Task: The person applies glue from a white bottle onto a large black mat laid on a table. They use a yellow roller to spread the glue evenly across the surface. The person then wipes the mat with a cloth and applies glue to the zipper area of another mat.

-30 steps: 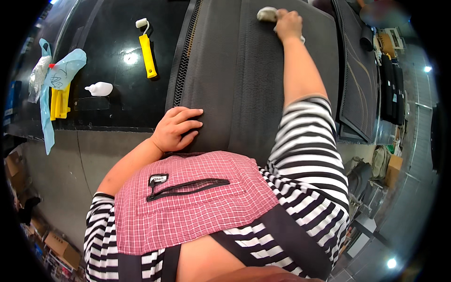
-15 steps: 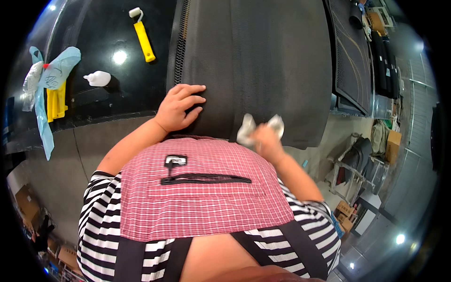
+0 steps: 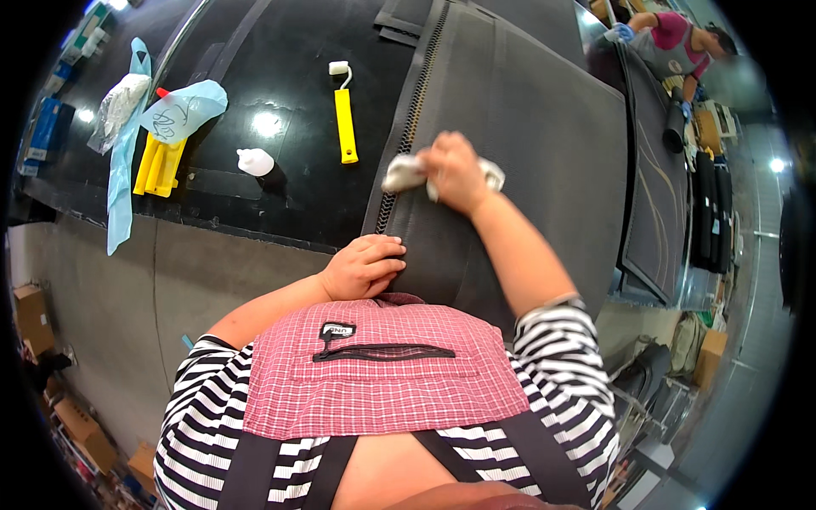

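On counter [image 3: 297, 191]: mat [image 3: 540, 140], long axis leading away. Right grip [image 3: 456, 175] clamped on white cloth [image 3: 403, 174], crosswise; left grip [image 3: 364, 268] on mat, closure unclear.

A glossy black desk [image 3: 280, 59] spans the upper left, throwing back a round patch of glare [image 3: 267, 124]. Below it, grey floor [image 3: 110, 272] with a thin dark line [image 3: 155, 297] shows. Brown cardboard boxes [image 3: 81, 429] crowd the lower left rim; a tan carton [image 3: 711, 359] stands at right, below a bright light [image 3: 777, 164].
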Available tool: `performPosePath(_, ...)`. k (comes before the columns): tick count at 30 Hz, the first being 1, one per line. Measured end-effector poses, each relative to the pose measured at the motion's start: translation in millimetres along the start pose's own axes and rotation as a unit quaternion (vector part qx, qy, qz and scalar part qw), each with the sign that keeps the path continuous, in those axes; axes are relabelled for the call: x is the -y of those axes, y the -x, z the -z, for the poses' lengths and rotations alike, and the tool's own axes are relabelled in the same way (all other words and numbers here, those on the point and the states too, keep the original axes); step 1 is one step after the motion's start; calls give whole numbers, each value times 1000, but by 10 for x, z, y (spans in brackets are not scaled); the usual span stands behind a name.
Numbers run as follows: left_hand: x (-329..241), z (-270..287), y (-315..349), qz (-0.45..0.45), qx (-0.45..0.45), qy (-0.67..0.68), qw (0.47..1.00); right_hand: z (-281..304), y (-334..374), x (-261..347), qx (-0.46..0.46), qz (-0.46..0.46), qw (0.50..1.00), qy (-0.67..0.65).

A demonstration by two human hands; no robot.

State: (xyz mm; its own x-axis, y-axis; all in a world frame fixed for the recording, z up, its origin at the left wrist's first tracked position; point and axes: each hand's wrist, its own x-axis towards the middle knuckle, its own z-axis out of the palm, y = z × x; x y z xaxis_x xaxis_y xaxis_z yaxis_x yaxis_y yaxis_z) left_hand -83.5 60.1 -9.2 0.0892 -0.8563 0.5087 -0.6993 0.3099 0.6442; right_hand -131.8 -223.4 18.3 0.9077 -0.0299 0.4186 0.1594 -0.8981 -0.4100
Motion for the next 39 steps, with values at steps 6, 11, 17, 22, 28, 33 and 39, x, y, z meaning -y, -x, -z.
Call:
performPosePath(6, 72, 55, 5, -41, 25, -11, 999, 26, -1397, -1970, -63, -122, 937, 320)
performPosePath(11, 97, 61, 39, -27, 47, -22, 998, -129, -1634, -2271, -138, -182, 932, 283)
performPosePath(17, 82, 28, 1, -14, 12, 0, 1000, -144, -238, -307, -48, -76, 994, 58)
performPosePath(22, 99, 67, -64, -31, 5, 1, 1000, 15, 916, 1184, 38, -162, 984, -59)
performPosePath(28, 102, 35, -14, -12, -26, -22, 999, 64, 324, 236, 28, -5, 998, 60)
performPosePath(33, -6, 79, -28, 28, 8, 12, 1000, 235, -901, -1896, -65, -152, 917, 364)
performPosePath(39, 33, 92, -8, 45, -5, 15, 999, -17, -1017, -1446, -46, -243, 938, 243)
